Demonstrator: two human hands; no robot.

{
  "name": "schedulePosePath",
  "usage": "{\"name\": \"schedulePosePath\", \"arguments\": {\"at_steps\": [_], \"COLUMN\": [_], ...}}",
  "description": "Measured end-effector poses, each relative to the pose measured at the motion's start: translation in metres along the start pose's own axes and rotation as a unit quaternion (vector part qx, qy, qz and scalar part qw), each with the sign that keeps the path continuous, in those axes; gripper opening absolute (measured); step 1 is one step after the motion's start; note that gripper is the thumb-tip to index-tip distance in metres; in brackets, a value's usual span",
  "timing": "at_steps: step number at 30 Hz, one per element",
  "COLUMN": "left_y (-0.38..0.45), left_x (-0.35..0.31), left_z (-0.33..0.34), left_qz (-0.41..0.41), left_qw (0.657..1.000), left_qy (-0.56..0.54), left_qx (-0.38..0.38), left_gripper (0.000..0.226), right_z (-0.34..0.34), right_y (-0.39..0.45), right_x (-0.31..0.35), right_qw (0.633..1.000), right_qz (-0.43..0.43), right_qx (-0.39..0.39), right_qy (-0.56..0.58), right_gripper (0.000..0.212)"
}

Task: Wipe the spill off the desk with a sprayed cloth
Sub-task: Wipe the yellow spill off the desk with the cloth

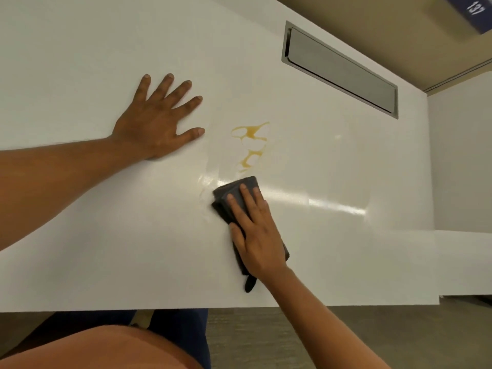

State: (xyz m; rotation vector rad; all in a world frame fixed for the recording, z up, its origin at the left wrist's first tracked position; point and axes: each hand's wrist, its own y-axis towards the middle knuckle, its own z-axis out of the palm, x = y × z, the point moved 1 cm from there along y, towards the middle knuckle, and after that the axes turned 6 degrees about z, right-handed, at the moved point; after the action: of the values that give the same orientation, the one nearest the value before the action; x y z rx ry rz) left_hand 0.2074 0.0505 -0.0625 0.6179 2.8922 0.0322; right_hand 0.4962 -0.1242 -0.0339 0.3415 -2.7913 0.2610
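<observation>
An amber spill [251,143] lies in thin looping streaks near the middle of the white desk [106,235]. Just below it sits a folded dark grey cloth [235,191], pressed flat to the desk under my right hand [255,233], whose fingers are stretched along the cloth. The cloth's top edge is a short way from the lowest streaks. A wet smear [206,187] glistens at the cloth's left side. My left hand [159,121] rests palm down on the desk left of the spill, fingers spread, holding nothing.
A long grey metal cable flap [343,71] is set into the desk at the back right. A white partition [460,161] rises at the desk's right end. The desk's front edge runs just above my lap.
</observation>
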Motion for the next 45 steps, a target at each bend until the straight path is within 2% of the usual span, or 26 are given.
{"name": "schedulePosePath", "arguments": {"at_steps": [4, 9, 13, 16, 19, 22, 24, 26, 29, 31, 33, 36, 39, 42, 45], "left_y": [0.0, 0.0, 0.0, -0.001, -0.001, -0.001, -0.002, -0.002, -0.002, -0.002, -0.002, -0.002, -0.001, -0.001, -0.002], "left_x": [0.0, 0.001, 0.001, 0.001, -0.001, -0.002, -0.001, -0.001, -0.002, -0.003, -0.004, -0.005, -0.004, -0.003, -0.004], "left_z": [0.002, 0.003, 0.002, 0.001, 0.001, 0.001, 0.0, -0.001, -0.003, -0.005, -0.006, -0.007, -0.007, -0.007, -0.009], "left_qz": [-0.001, 0.002, 0.001, -0.002, -0.006, -0.004, -0.005, -0.004, -0.004, -0.006, -0.007, -0.007, -0.01, -0.012, -0.013], "left_qw": [1.0, 1.0, 1.0, 1.0, 1.0, 1.0, 1.0, 1.0, 1.0, 1.0, 1.0, 1.0, 1.0, 1.0, 1.0], "left_qy": [0.002, -0.002, -0.004, -0.004, 0.005, 0.006, 0.012, 0.012, 0.003, -0.001, -0.001, 0.003, 0.008, 0.003, 0.007], "left_qx": [-0.001, -0.005, -0.006, -0.006, -0.01, -0.011, -0.012, -0.007, 0.005, 0.005, 0.006, -0.002, 0.006, 0.014, 0.017], "left_gripper": [0.091, 0.088, 0.088, 0.09, 0.091, 0.089, 0.088, 0.087, 0.088, 0.088, 0.087, 0.085, 0.086, 0.086, 0.087], "right_z": [-0.006, -0.036, -0.03, -0.012, 0.005, 0.007, 0.0, -0.012, -0.032, -0.037, -0.031, -0.011, 0.008, 0.008, -0.01], "right_y": [0.041, 0.09, 0.058, 0.013, -0.003, 0.025, 0.057, 0.089, 0.111, 0.1, 0.071, 0.018, -0.002, 0.03, 0.087], "right_x": [0.007, -0.04, -0.056, -0.037, -0.005, 0.013, 0.01, -0.006, -0.041, -0.057, -0.058, -0.033, -0.001, 0.011, -0.003], "right_qw": [1.0, 0.99, 0.983, 0.988, 0.997, 1.0, 1.0, 0.999, 0.985, 0.969, 0.962, 0.97, 0.989, 0.997, 0.995], "right_qz": [-0.019, 0.13, 0.168, 0.142, 0.066, 0.008, 0.0, 0.034, 0.156, 0.222, 0.246, 0.217, 0.131, 0.067, 0.083], "right_qx": [-0.002, -0.04, -0.072, -0.064, -0.026, -0.008, 0.0, -0.013, -0.065, -0.092, -0.106, -0.101, -0.062, -0.025, -0.049], "right_qy": [0.006, 0.031, 0.025, 0.014, -0.01, -0.01, 0.0, 0.015, 0.039, 0.052, 0.055, 0.033, 0.005, 0.0, 0.012], "right_gripper": [0.058, 0.059, 0.061, 0.065, 0.065, 0.06, 0.059, 0.058, 0.059, 0.06, 0.061, 0.064, 0.064, 0.06, 0.059]}}
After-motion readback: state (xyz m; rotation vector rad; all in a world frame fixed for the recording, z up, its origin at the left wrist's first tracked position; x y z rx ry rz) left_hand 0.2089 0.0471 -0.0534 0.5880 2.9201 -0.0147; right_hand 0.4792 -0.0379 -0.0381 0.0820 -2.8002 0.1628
